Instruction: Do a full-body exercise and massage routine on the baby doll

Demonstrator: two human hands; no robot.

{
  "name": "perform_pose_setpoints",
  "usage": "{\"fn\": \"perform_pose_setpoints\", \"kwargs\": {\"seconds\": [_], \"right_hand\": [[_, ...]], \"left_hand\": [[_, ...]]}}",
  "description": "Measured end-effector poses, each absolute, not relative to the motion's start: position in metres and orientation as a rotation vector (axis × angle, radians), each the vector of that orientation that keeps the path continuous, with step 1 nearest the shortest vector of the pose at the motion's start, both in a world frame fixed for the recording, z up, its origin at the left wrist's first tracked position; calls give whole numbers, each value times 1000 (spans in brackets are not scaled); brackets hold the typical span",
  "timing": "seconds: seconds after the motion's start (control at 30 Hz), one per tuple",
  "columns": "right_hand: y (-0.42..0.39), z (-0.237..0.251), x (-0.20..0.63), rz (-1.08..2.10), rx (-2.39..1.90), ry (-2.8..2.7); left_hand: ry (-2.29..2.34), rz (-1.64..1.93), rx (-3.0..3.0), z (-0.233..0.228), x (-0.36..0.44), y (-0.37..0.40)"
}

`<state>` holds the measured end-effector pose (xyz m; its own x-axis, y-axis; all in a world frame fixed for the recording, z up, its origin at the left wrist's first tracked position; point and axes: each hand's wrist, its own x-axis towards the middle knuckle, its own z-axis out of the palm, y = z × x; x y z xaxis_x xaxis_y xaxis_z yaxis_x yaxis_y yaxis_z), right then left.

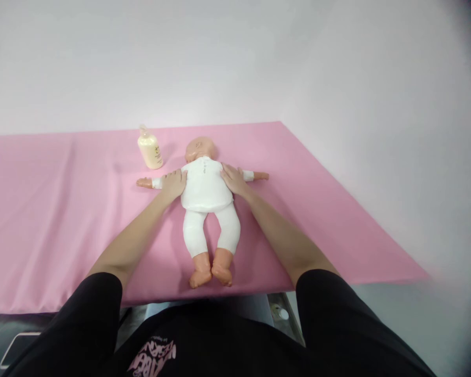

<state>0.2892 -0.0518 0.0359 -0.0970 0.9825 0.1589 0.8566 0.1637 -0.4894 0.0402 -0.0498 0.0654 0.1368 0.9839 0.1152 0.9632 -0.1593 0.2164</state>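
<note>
A baby doll [206,188] in a white top and leggings lies stretched out on the pink sheet, arms spread to the sides. Its head points away from me and its bare feet towards me. My left hand [175,184] lies over the doll's upper arm at the left shoulder side, fingers extended and resting on it. On the opposite side, my right hand [234,180] rests across the shoulder and upper arm with its fingers laid out. Both palms are hidden against the doll.
A pump bottle of pale yellow liquid [150,150] stands beyond my left hand. The pink sheet [298,173] covers the table up to the white wall [141,63]. Below the front edge lie a phone-like dark object [19,350] at left and a small white item [282,314].
</note>
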Motion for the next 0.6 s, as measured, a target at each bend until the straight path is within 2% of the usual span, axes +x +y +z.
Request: {"fn": "perform_pose_setpoints", "kwargs": {"seconds": [0.1,0.2,0.43,0.6], "right_hand": [[-58,45,276,505,-1619,-2078],[-69,55,263,503,-1513,-2211],[-102,80,242,524,-1600,-2410],[-126,86,246,316,-1337,-2787]], "left_hand": [[1837,451,2299,68,53,-56],[1738,427,2345,70,64,-67],[1553,192,2482,86,72,-98],[1551,-137,2478,109,75,-125]]}}
